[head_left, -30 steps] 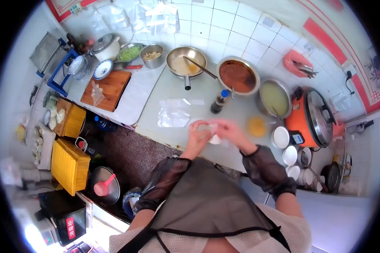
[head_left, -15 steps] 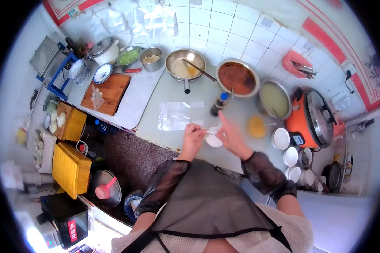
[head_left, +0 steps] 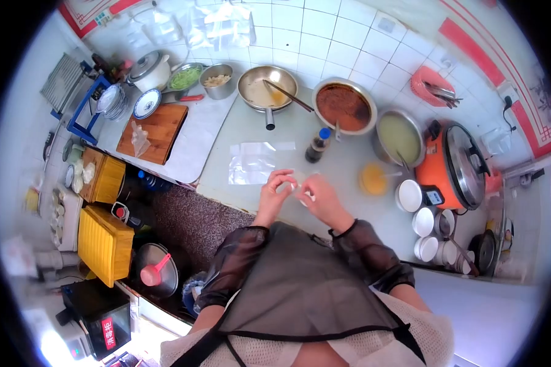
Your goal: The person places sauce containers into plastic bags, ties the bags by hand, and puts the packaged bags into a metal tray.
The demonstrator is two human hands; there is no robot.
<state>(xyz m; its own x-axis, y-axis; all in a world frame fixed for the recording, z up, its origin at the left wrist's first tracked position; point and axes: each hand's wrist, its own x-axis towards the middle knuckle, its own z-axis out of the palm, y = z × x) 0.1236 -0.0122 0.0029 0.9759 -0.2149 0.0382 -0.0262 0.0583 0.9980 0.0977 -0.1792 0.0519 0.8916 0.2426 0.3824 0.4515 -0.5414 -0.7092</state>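
Note:
My left hand [head_left: 277, 194] and my right hand [head_left: 318, 197] are close together over the counter, both pinched around something small and whitish between them, too small to make out. A white round thing partly shows behind my right hand. Clear plastic bags [head_left: 251, 164] lie flat just beyond my left hand. A dark bottle with a blue cap [head_left: 316, 147] stands upright beyond my right hand. Right of that hand is a container of yellow stuff [head_left: 372, 178] with a pale handle.
Along the wall stand a steel pan [head_left: 267, 88], a pot of red sauce [head_left: 344, 109], a pot of pale green liquid [head_left: 399, 139] and an orange cooker [head_left: 450, 165]. White bowls [head_left: 408, 196] sit at the right. A cutting board [head_left: 153, 134] lies at the left.
My right hand has come down from its raised, blurred position and closed in beside my left hand. The white round thing beneath is now mostly covered.

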